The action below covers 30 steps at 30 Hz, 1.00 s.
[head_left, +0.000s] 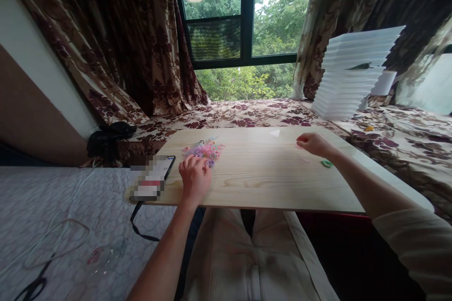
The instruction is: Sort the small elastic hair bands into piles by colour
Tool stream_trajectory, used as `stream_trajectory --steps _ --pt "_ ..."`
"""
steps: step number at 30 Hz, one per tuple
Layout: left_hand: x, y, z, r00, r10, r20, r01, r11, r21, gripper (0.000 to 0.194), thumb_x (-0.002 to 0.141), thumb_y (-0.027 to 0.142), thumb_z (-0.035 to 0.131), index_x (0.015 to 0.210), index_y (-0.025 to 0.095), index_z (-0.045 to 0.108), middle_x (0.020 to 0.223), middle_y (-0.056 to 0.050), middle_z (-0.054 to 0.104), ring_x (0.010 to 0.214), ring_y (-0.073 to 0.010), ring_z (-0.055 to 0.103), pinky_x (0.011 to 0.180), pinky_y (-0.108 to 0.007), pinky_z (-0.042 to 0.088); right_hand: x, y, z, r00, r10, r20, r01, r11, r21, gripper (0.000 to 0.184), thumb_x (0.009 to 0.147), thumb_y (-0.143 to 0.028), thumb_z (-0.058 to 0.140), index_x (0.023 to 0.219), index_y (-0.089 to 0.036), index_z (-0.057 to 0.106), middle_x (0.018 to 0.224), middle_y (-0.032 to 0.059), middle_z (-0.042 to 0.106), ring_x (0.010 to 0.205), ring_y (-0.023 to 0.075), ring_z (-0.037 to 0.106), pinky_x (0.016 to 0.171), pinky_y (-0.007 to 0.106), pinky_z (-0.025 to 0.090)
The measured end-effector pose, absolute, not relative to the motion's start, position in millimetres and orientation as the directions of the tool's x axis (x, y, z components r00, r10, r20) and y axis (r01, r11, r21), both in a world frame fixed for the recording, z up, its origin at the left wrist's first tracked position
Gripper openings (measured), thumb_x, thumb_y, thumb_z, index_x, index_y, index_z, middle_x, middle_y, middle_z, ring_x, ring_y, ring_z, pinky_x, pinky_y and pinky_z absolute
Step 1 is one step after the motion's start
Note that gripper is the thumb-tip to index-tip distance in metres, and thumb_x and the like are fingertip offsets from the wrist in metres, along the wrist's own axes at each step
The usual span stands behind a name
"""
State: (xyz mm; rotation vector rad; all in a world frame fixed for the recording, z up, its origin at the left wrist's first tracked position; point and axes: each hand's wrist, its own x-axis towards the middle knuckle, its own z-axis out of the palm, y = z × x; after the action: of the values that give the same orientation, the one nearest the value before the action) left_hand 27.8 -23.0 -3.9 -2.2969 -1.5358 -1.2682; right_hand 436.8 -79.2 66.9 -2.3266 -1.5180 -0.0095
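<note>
A: What lies at the left end?
B: A black bag [110, 140], crumpled, beside the curtain [122, 99]. Nearer the person, a phone [152, 179] lies on the left end of the pale wooden table [261, 178], its screen partly pixelated.
A: And right of the phone?
B: The person's left hand [195, 175], palm down, fingers bent, at the near edge of a loose heap of small coloured bands [209, 148], mostly pink and purple. The heap sits on the table's left half, toward the far side.
A: Is that hand pinching any of them?
B: One cannot tell; the back of the hand hides the fingertips.
A: Farther right?
B: A faint pink piece [305, 161] lies on the wood, just nearer the person than the right hand [311, 144]. That hand is held over the table's right part, fingers curled in together; whether they grip anything cannot be made out.
A: What is beyond it?
B: A small green bundle [326, 163] lies near the right forearm. Behind, a tall white stack [348, 87] stands on the flowered cloth [247, 115], with a small yellow thing [369, 128] to its right.
</note>
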Motion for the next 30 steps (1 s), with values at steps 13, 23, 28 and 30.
stream_trajectory --steps 13,23,28,30 --pt "29.1 -26.4 0.8 0.09 0.771 0.63 0.804 -0.43 0.412 0.027 0.084 0.014 0.05 0.096 0.024 0.072 0.109 -0.008 0.071 0.121 -0.0285 0.052 0.109 -0.05 0.036 235.8 -42.9 30.0 -0.021 0.96 0.279 0.834 0.17 -0.524 0.026 0.082 -0.017 0.053 0.093 -0.019 0.076 0.093 0.006 0.072 0.076 0.0148 0.063 0.072 0.023 0.048" --pt "27.5 -32.0 8.5 0.088 0.822 0.562 0.812 -0.386 0.438 0.026 0.085 0.016 0.051 0.099 0.021 0.072 0.111 -0.009 0.069 0.126 -0.0286 0.048 0.113 -0.051 0.03 183.5 -29.7 14.3 -0.033 0.935 0.353 0.732 0.263 -0.629 0.027 0.086 -0.022 0.054 0.104 -0.017 0.074 0.101 0.0076 0.069 0.076 0.0128 0.061 0.077 0.024 0.048" --pt "26.8 -32.0 9.3 0.088 0.844 0.529 0.818 -0.364 0.445 0.026 0.086 0.017 0.051 0.101 0.02 0.072 0.114 -0.01 0.068 0.129 -0.0287 0.045 0.114 -0.052 0.029 183.4 -31.1 12.3 -0.123 0.931 0.344 0.826 0.288 -0.485 0.037 0.086 -0.02 0.051 0.115 -0.021 0.073 0.102 0.0068 0.069 0.08 0.0145 0.061 0.082 0.025 0.046" --pt "26.6 -32.2 10.1 0.085 0.847 0.525 0.824 -0.356 0.441 0.026 0.086 0.017 0.051 0.101 0.021 0.072 0.116 -0.01 0.068 0.129 -0.0285 0.046 0.113 -0.051 0.029 183.4 -30.4 11.3 -0.151 0.92 0.361 0.855 0.305 -0.42 0.04 0.087 -0.018 0.048 0.119 -0.021 0.072 0.104 0.0079 0.069 0.085 0.0161 0.061 0.083 0.026 0.045"
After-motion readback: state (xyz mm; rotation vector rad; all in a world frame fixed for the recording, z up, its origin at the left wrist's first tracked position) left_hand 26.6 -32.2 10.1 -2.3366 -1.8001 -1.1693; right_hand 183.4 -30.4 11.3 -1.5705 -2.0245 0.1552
